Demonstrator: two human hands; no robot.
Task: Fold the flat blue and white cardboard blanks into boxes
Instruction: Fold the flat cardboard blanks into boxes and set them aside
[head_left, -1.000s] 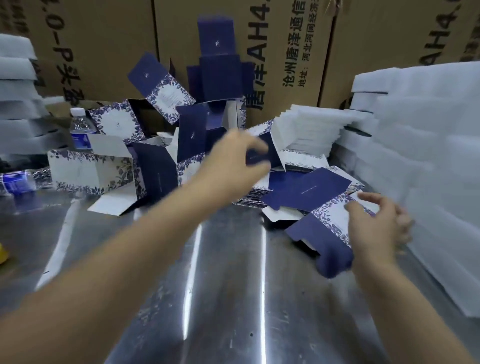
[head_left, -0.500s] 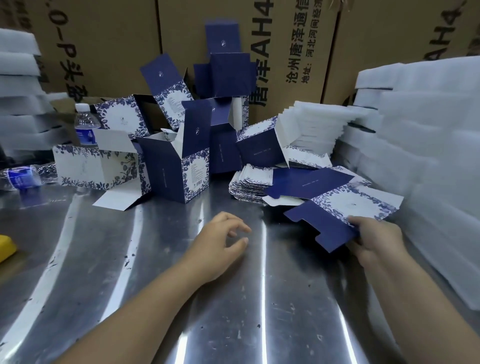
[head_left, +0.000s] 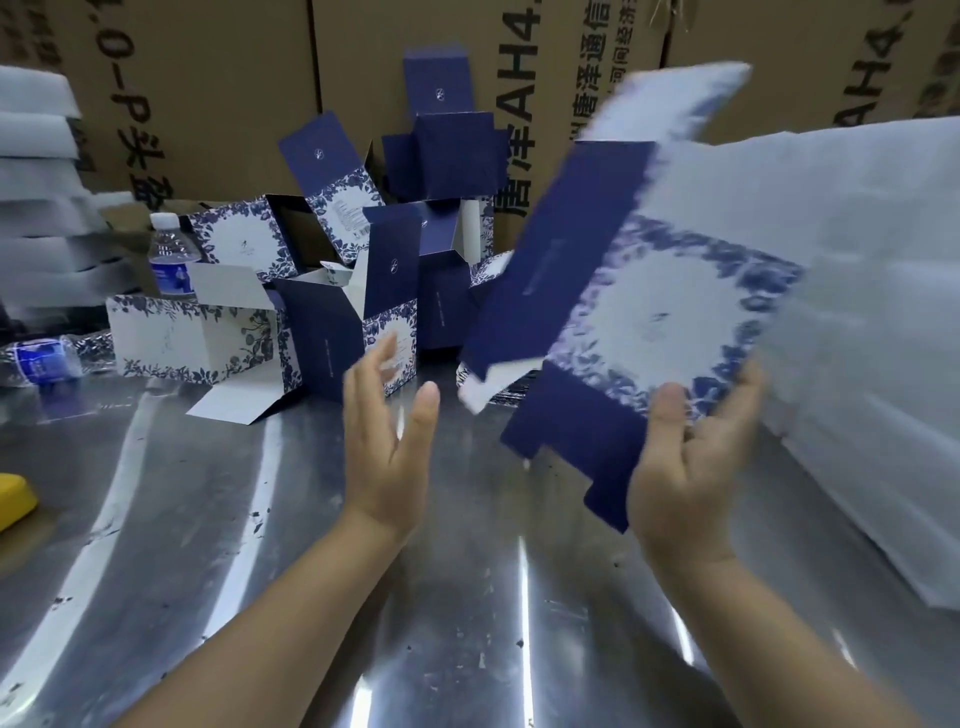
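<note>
- The flat blank (head_left: 639, 312) hangs in the air over the right half of the metal table (head_left: 260, 519), tilted, printed face toward the camera. Only one near corner is held, so the long unsupported part could sag or twist out of the pinch.
- Its upper flap is blurred. If it swings wide it could catch the white foam sheets (head_left: 857, 312) stacked just to its right, and a snagged edge would likely crease a panel off its score line.
- The blank's left edge sits in front of the folded boxes (head_left: 332, 332) at the far middle of the table. They stand open-flapped and lean on each other, so a sweep to the left might topple them, or knock the upright water bottle (head_left: 169, 254) beyond them.
- Pressing panels together before the second hand steadies them risks a crooked fold.
- The right hand (head_left: 685, 467) grips the blank's near right corner, with the thumb on the printed face and the fingers (head_left: 743, 395) curled up behind the edge.
- The left hand (head_left: 387, 447) is raised near the middle, spread wide with straight fingers and the palm turned toward the blank. It is clearly apart from the blank and holds nothing.
</note>
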